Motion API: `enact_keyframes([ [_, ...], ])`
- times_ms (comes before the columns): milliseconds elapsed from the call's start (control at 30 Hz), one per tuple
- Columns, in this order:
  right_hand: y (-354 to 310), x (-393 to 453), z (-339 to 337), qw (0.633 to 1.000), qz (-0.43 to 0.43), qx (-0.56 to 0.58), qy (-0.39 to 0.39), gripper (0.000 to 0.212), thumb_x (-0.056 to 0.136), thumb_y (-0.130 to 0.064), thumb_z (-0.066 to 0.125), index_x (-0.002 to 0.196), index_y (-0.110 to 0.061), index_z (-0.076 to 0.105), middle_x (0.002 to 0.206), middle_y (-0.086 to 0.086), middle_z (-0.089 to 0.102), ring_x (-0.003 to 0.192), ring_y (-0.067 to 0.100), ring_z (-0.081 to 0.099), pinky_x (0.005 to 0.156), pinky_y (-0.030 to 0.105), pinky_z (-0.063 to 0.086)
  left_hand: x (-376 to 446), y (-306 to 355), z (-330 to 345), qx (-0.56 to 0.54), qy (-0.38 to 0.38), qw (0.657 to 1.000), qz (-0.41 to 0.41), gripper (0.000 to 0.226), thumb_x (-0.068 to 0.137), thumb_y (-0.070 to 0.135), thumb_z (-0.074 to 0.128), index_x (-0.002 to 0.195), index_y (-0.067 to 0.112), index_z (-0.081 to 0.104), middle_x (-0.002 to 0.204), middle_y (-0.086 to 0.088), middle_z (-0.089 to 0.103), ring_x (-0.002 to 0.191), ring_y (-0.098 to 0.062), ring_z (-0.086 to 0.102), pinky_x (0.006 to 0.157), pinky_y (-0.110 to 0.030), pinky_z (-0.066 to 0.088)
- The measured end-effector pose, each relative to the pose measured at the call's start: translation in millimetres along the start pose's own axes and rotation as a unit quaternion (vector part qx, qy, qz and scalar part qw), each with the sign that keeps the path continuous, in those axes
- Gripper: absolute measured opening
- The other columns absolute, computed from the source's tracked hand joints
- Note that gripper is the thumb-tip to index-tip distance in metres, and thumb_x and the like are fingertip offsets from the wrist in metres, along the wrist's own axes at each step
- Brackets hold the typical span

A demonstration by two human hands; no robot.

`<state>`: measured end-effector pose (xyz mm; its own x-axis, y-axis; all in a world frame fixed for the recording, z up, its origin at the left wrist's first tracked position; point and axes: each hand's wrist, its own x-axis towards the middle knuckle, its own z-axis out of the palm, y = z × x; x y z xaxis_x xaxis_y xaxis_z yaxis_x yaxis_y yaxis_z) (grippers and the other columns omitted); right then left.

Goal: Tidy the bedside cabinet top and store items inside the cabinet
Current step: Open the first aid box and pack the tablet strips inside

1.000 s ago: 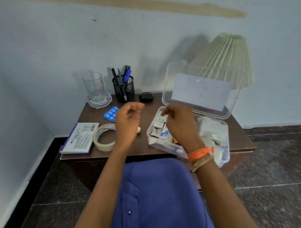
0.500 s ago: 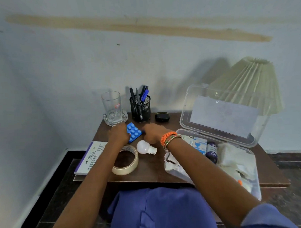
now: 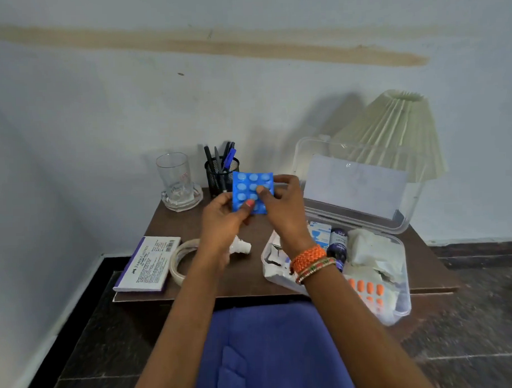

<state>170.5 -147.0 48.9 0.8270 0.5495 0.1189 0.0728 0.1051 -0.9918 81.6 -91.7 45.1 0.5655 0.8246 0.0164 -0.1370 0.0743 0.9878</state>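
Note:
A blue blister pack of tablets [image 3: 250, 188] is held upright above the brown cabinet top [image 3: 251, 269]. My left hand [image 3: 221, 221] pinches its lower left edge and my right hand [image 3: 281, 210] grips its right side. To the right stands an open clear plastic box [image 3: 397, 276] with its lid [image 3: 356, 181] raised; inside are small medicine cartons, a dark bottle, white packets and an orange blister strip [image 3: 368, 288]. A small white bulb [image 3: 242, 246] lies under my left wrist, partly hidden.
A roll of tape [image 3: 181, 260] and a white carton [image 3: 148, 263] lie at the cabinet's front left. A glass on a saucer [image 3: 176, 179] and a black mesh pen holder [image 3: 220, 173] stand at the back. A pleated lampshade [image 3: 397, 128] leans behind the box.
Both hands went from the box to the blue blister pack lying on the top, took hold of it and lifted it upright. The camera view also shifted.

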Motion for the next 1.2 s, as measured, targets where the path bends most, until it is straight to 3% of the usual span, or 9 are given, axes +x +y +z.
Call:
enact_keyframes([
  [67, -1.4, -16.0, -27.3, 0.998, -0.003, 0.037, 0.045, 0.023, 0.09, -0.012, 0.061, 0.104, -0.016, 0.044, 0.096, 0.009, 0.068, 0.086, 0.015, 0.069, 0.071, 0.029, 0.058, -22.0, -3.6, 18.3, 0.0, -0.048, 0.999, -0.012, 0.015, 0.084, 0.006, 0.064, 0.097, 0.014, 0.062, 0.088, -0.003, 0.07, 0.076, -0.014, 0.066, 0.064, -0.023, 0.054],
  [167, 1.0, -32.3, -77.4, 0.995, -0.067, -0.043, 0.064, 0.02, 0.088, -0.008, 0.063, 0.093, -0.02, 0.048, 0.08, 0.007, 0.07, 0.071, 0.011, 0.068, 0.06, 0.024, 0.056, -45.1, -15.2, 37.5, 0.076, -0.122, 0.99, 0.005, 0.015, 0.087, 0.003, 0.06, 0.093, 0.016, 0.064, 0.081, 0.001, 0.069, 0.07, -0.004, 0.065, 0.058, -0.017, 0.051],
  [267, 3.3, -37.9, -122.8, 0.982, -0.081, -0.158, 0.057, 0.012, 0.087, -0.01, 0.065, 0.09, -0.019, 0.057, 0.085, 0.005, 0.07, 0.08, 0.009, 0.067, 0.061, 0.016, 0.051, -53.3, -27.7, 45.4, 0.207, -0.11, 0.969, 0.082, 0.017, 0.087, 0.001, 0.058, 0.093, 0.012, 0.069, 0.085, 0.007, 0.068, 0.076, 0.004, 0.062, 0.072, -0.009, 0.048],
  [367, 4.5, -40.6, -155.0, 0.969, -0.059, -0.24, 0.032, 0.012, 0.087, -0.005, 0.061, 0.092, -0.016, 0.062, 0.092, 0.001, 0.066, 0.087, 0.011, 0.061, 0.061, 0.008, 0.044, -56.3, -36.9, 42.7, 0.321, -0.04, 0.938, 0.126, 0.021, 0.088, 0.002, 0.056, 0.1, 0.015, 0.068, 0.102, 0.007, 0.067, 0.096, -0.005, 0.06, 0.085, -0.015, 0.045],
  [567, 15.6, -62.4, -186.6, 0.941, -0.03, -0.335, 0.033, 0.029, 0.083, 0.006, 0.054, 0.088, -0.021, 0.063, 0.098, 0.003, 0.065, 0.093, 0.014, 0.057, 0.072, 0.021, 0.04, -71.0, -55.0, 48.1, 0.412, -0.05, 0.889, 0.195, 0.023, 0.087, 0.009, 0.058, 0.107, 0.014, 0.066, 0.113, -0.003, 0.065, 0.107, -0.021, 0.057, 0.092, -0.035, 0.045],
  [700, 22.0, -69.6, -174.6, 0.944, -0.024, -0.327, 0.033, 0.022, 0.083, 0.0, 0.061, 0.088, -0.021, 0.056, 0.097, 0.001, 0.064, 0.095, 0.016, 0.058, 0.07, 0.021, 0.043, -75.5, -64.1, 56.3, 0.503, -0.065, 0.843, 0.18, 0.028, 0.091, 0.024, 0.054, 0.118, 0.021, 0.058, 0.123, 0.0, 0.059, 0.118, -0.02, 0.049, 0.103, -0.035, 0.026],
  [833, 30.4, -76.4, -168.3, 0.918, -0.044, -0.394, -0.001, 0.019, 0.083, -0.009, 0.063, 0.084, -0.026, 0.057, 0.083, -0.015, 0.061, 0.094, 0.018, 0.059, 0.09, 0.044, 0.042, -76.9, -66.0, 53.7, 0.488, -0.063, 0.853, 0.172, 0.028, 0.093, 0.026, 0.051, 0.119, 0.021, 0.057, 0.125, 0.001, 0.057, 0.122, -0.016, 0.044, 0.106, -0.027, 0.014],
  [967, 31.5, -80.5, -173.9, 0.843, -0.081, -0.531, 0.006, 0.015, 0.085, -0.019, 0.062, 0.097, -0.028, 0.061, 0.099, -0.007, 0.057, 0.105, 0.018, 0.042, 0.08, 0.029, 0.015, -76.4, -69.6, 51.2, 0.476, -0.059, 0.859, 0.181, 0.024, 0.091, 0.025, 0.054, 0.113, 0.018, 0.06, 0.119, 0.001, 0.059, 0.118, -0.015, 0.047, 0.106, -0.026, 0.016],
  [1200, 24.9, -83.4, -174.8, 0.825, -0.069, -0.561, -0.003, 0.035, 0.085, -0.026, 0.063, 0.118, -0.029, 0.055, 0.125, -0.003, 0.046, 0.123, 0.019, 0.031, 0.099, 0.035, 0.015, -74.3, -74.2, 50.0, 0.466, -0.059, 0.862, 0.191, 0.021, 0.091, 0.025, 0.053, 0.109, 0.019, 0.061, 0.117, 0.003, 0.06, 0.116, -0.013, 0.049, 0.106, -0.026, 0.017],
])
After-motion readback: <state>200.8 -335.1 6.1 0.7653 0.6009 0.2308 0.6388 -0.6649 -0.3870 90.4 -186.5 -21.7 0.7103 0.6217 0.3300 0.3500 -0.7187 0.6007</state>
